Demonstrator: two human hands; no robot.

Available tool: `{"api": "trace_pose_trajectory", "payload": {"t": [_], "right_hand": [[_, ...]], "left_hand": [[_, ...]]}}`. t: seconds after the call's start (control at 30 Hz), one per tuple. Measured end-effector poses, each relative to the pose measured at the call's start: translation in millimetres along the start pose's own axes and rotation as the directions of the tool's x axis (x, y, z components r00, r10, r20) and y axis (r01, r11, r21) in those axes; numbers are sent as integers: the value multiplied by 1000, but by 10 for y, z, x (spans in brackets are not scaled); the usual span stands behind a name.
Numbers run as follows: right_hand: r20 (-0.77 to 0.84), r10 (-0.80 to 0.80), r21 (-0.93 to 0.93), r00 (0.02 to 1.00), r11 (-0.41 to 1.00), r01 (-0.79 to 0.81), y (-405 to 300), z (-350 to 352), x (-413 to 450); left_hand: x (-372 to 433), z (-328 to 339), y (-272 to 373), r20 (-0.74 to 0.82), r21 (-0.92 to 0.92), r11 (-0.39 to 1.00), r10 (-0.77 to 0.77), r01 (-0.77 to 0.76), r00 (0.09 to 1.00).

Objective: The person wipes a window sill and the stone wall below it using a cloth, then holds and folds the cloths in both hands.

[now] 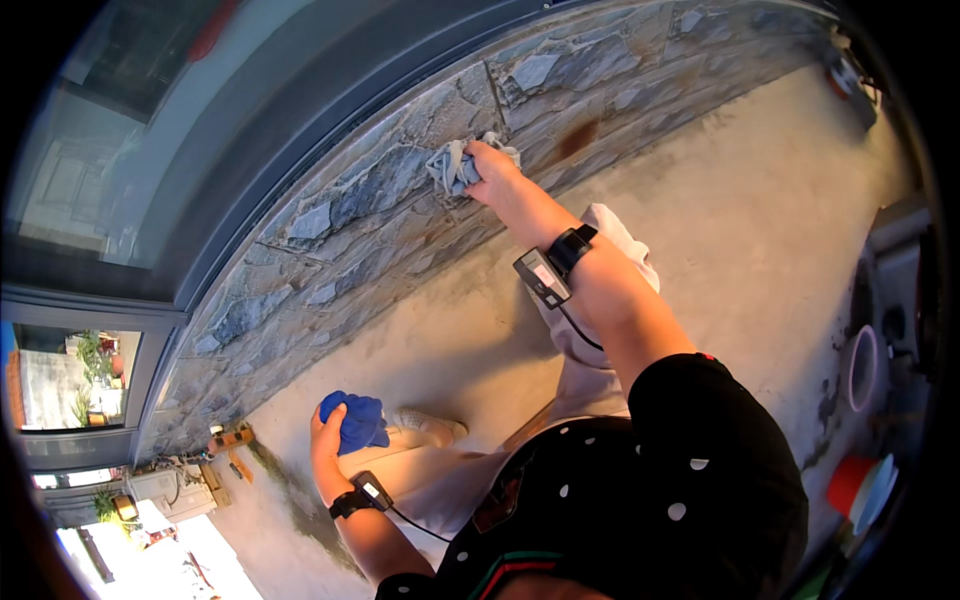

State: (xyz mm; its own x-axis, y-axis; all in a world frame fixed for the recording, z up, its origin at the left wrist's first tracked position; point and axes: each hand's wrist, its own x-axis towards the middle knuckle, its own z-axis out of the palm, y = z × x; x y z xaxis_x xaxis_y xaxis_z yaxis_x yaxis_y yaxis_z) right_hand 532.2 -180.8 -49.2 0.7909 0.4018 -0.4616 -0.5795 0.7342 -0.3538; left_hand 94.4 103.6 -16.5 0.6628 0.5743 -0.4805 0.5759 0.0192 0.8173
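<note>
My right hand point(493, 174) is closed around a crumpled grey cloth point(452, 169) and presses it on the stone-clad wall point(360, 184), just under the dark window frame. A reddish-brown stain point(577, 139) marks the stone to the right of that hand. Lower left, my left hand point(327, 439) holds a bunched blue cloth point(356, 421) away from the wall, near my leg and shoe. Each wrist wears a black strap with a small cabled device.
The dark window frame point(300, 142) runs above the stone. Behind me are an orange-red container point(847, 480), a light blue basin point(876, 491) and a pale hoop-like rim point(862, 367). A white cabinet-like box point(171, 493) and small items sit lower left on the concrete floor point(720, 202).
</note>
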Motion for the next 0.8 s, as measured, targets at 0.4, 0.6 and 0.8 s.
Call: {"api": "trace_pose_trajectory", "payload": {"t": [0.4, 0.6, 0.8], "right_hand": [[242, -538, -652, 808, 526, 546, 386, 405, -496], [805, -528, -442, 271, -228, 868, 621, 481, -619], [850, -527, -372, 0, -600, 708, -76, 533, -629]], "left_hand": [[60, 50, 2, 44, 42, 999, -12, 10, 999], [155, 224, 32, 78, 102, 995, -15, 7, 997], [76, 148, 25, 33, 109, 994, 17, -21, 999]]}}
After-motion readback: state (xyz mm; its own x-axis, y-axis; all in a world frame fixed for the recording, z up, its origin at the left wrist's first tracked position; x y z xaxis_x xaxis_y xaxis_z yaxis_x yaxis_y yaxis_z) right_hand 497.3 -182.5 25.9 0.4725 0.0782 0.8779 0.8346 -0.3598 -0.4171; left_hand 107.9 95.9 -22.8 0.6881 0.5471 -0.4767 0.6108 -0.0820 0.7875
